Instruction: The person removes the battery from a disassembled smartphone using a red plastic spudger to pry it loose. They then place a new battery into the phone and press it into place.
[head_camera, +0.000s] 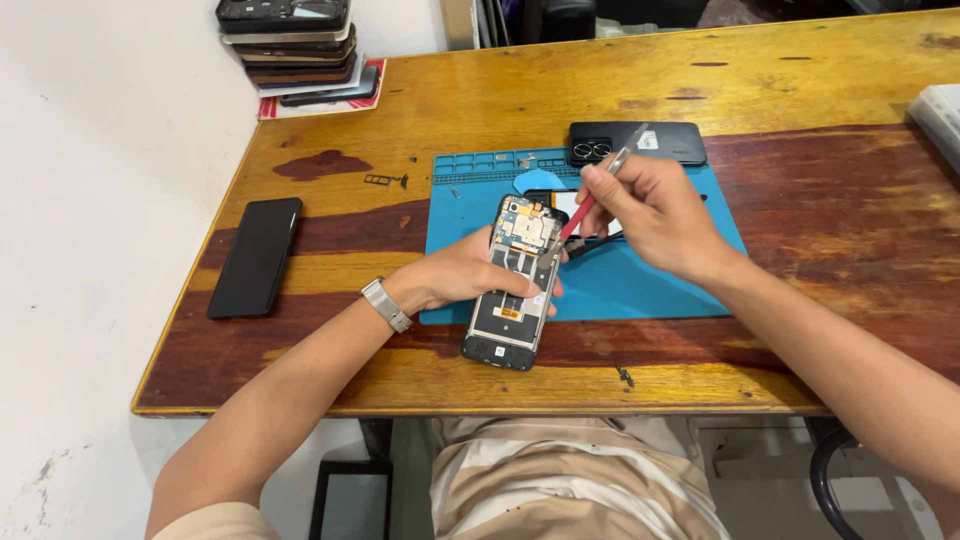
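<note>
— Blue silicone, that mat (660, 280) under your hands?

— Yes, a blue repair mat on the wooden table (800, 90). My left hand (465, 272) is closed around the opened smartphone (515, 285), fingers wrapped behind it and the thumb on its right edge. The phone's back is off, so the circuit board and flat cables face up at me. Its far end sits over the mat, its near end hangs past the mat's near edge, above the bare wood.

— And the right hand?

— My right hand (650, 215) pinches a red-handled screwdriver (595, 198) between thumb and fingers. The handle points far and right; the tip comes down to the phone's right side, near the board at its upper part.

— What lies around it?

— A black back cover (640, 142) with camera holes rests at the mat's far edge. Just beside it, on the mat, a blue pick (530, 182) shows. Under my right hand something white and a dark tool peek out; I cannot tell what they are. Well to the left, a black smartphone (255, 256) lies face up on the wood, and near it, farther off, a small SIM tray (385, 180). At the far left corner stands a stack of phones (295, 45).

— Wearing anything?

— A metal watch (386, 304) on my left wrist.
</note>
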